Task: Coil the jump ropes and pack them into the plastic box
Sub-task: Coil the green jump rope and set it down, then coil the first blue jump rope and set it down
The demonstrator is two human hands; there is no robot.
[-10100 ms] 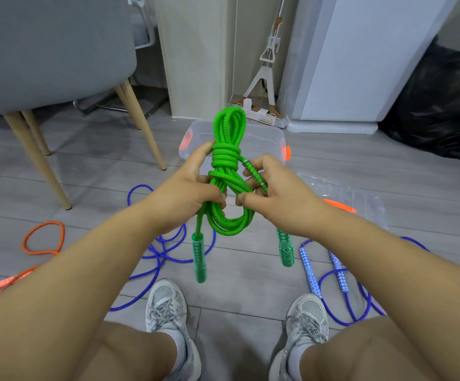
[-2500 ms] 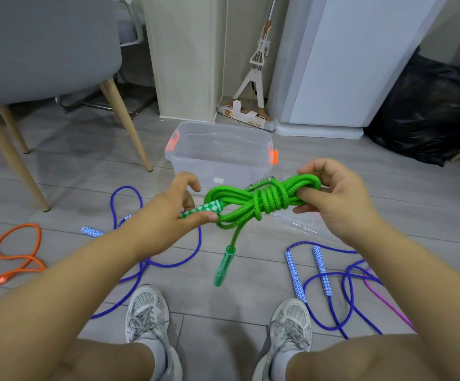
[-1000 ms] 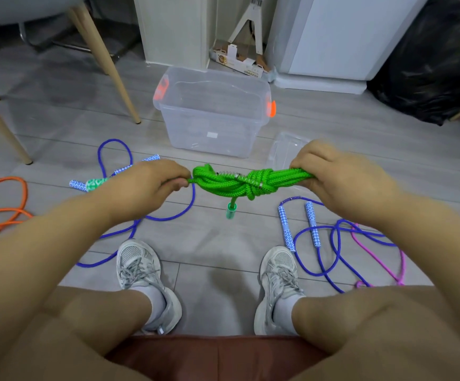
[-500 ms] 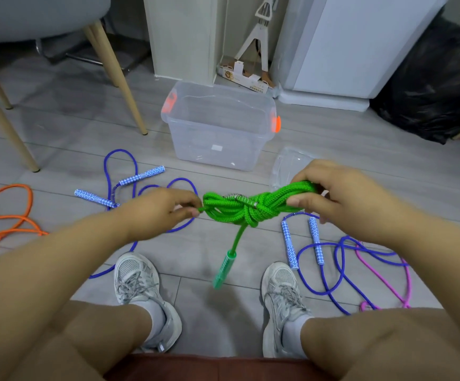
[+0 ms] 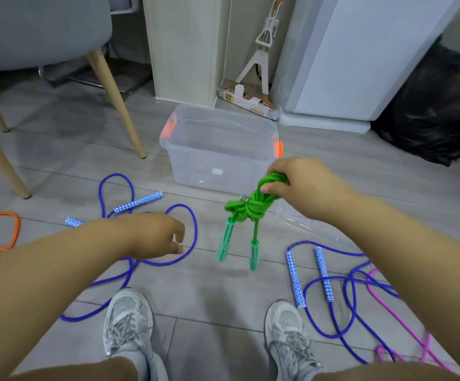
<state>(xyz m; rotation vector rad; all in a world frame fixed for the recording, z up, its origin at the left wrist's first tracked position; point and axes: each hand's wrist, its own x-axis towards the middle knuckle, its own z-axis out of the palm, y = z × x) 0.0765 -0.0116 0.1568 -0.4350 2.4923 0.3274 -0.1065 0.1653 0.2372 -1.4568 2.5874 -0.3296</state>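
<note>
The right hand (image 5: 303, 188), right of centre, pinches the top of the coiled green jump rope (image 5: 246, 207) so its two handles dangle clear of the floor — a one-handed carry, probably toward the open plastic box (image 5: 220, 160) just above it. The left hand (image 5: 154, 235), centre-left, hangs loose and empty over a blue rope (image 5: 187, 237) — likely next.

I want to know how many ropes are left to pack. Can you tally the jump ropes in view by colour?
Green: 1, coiled, held in the right hand (green rope)
Blue: 2, loose on the floor (left blue rope, right blue rope)
Orange: 1, partly in view (orange rope)
Pink: 1, partly in view (pink rope)
Total: 5
None is in the plastic box yet.
</note>
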